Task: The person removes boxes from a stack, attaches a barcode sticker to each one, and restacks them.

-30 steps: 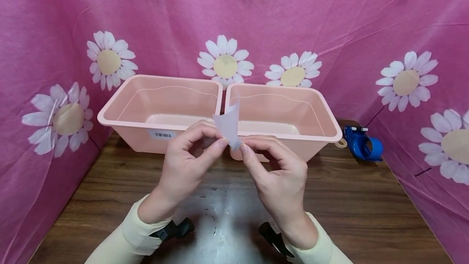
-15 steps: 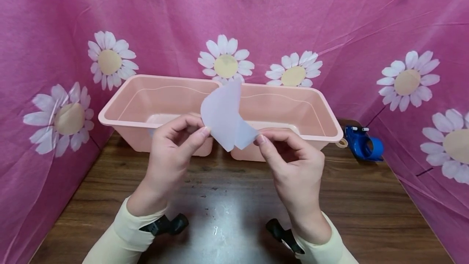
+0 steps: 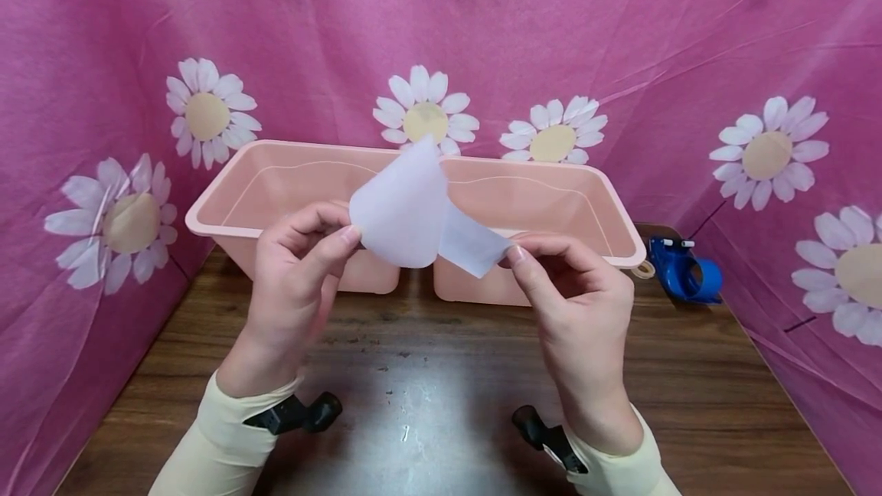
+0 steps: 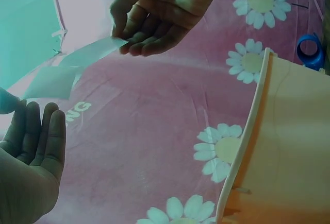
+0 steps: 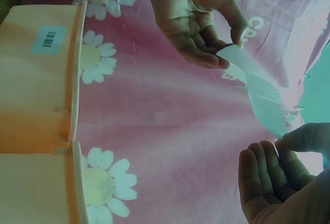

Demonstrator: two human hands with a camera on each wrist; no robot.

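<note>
A thin, whitish, paper-like sheet [image 3: 403, 213] is stretched between both hands, up in front of the two tubs. Its left part is wide with a rounded edge and a pointed top; a narrower bluish-white strip [image 3: 475, 239] runs from it to the right. My left hand [image 3: 292, 289] pinches the wide part's left edge between thumb and forefinger. At the strip's far end, my right hand [image 3: 579, 312] pinches a corner the same way. The left wrist view shows the sheet [image 4: 51, 82] as two flaps meeting at a crease or seam. Fingertips partly hide its ends.
Two pink tubs, a left one [image 3: 237, 255] with a barcode label [image 5: 49, 39] and a right one [image 3: 599, 209], stand side by side behind the hands. A blue tape dispenser [image 3: 678, 270] lies right of them on the wooden table [image 3: 413, 404]. Pink flowered cloth [image 3: 310, 37] surrounds the table.
Both hands have moved apart, left to the left and right to the right. The sheet, folded close together at first, is now spread wide with the strip showing.
</note>
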